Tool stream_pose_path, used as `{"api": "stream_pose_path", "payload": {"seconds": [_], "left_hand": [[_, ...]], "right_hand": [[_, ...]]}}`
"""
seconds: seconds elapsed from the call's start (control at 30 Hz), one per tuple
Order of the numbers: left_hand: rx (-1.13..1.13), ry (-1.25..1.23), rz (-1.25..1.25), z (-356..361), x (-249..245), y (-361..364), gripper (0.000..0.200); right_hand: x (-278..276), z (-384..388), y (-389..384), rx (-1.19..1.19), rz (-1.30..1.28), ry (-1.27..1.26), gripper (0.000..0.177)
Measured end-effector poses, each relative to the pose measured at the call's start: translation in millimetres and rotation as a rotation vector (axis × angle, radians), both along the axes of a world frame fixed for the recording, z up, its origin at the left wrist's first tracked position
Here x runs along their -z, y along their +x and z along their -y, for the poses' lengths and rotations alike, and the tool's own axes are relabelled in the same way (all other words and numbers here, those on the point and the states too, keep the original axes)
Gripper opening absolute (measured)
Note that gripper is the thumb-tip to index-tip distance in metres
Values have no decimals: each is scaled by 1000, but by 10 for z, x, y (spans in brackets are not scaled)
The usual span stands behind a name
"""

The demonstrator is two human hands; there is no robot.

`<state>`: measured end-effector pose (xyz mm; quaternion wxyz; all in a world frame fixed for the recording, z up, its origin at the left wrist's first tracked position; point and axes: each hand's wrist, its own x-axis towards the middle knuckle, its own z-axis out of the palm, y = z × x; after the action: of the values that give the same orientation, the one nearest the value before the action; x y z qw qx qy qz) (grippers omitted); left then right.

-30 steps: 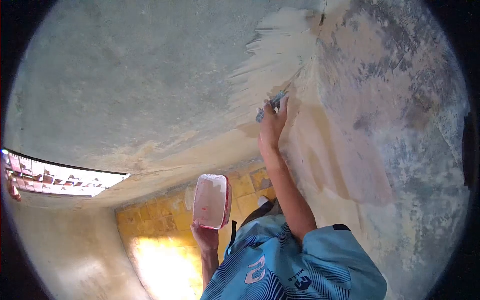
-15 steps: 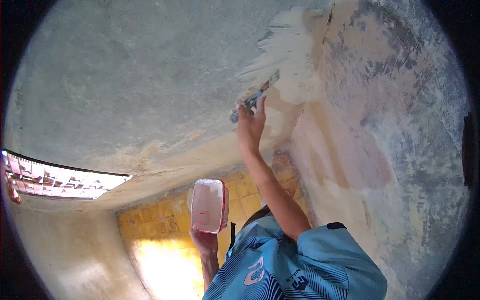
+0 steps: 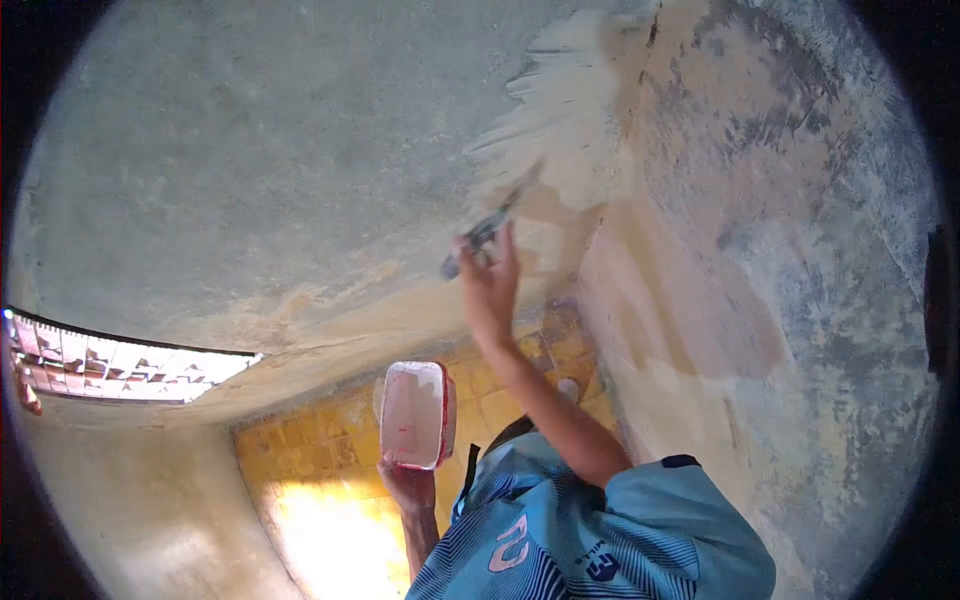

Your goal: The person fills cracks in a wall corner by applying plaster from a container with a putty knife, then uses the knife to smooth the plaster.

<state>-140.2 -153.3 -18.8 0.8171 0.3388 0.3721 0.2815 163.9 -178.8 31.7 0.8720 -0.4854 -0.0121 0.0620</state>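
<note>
Gripped brush (image 3: pixel 488 228) in raised right hand (image 3: pixel 490 288), fingers clamped round the handle. Lay with long axis slanting up and right from the fingers, bristle end against pale patch (image 3: pixel 575 120) on grey surface. Held tub (image 3: pixel 415 413) lower in left hand (image 3: pixel 408 485), fingers closed under its base, well apart from brush.

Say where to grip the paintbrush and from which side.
Grip the paintbrush by its handle, coming from below. The bristles are pressed against the ceiling with paint on them, and the handle slants down-left, where the right hand wraps it.
</note>
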Motion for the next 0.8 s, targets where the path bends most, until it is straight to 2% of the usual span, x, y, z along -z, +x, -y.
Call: {"api": "stream_pose_path", "payload": {"seconds": [0.13, 0.23, 0.33, 0.53, 0.67, 0.8], "left_hand": [[3, -19, 3, 23, 9, 17, 72], [24, 1, 1, 35, 3, 25, 72], [28, 12, -5, 59, 7, 20, 71], [7, -19, 25, 85, -71, -35, 67], [-34, -15, -9, 123, -102, -81, 70], [-42, 15, 2, 128, -77, -104, 71]], "right_hand": [[273, 452, 731, 170, 102, -120, 79], [172, 577, 947, 212, 93, -158, 80], [329, 479, 1099, 238, 124, -235, 80], [274, 235, 919, 167, 48, -184, 78], [341, -33, 710, 190, 72, -261, 77], [234, -306, 340, 118, 69, -141, 77]]}}
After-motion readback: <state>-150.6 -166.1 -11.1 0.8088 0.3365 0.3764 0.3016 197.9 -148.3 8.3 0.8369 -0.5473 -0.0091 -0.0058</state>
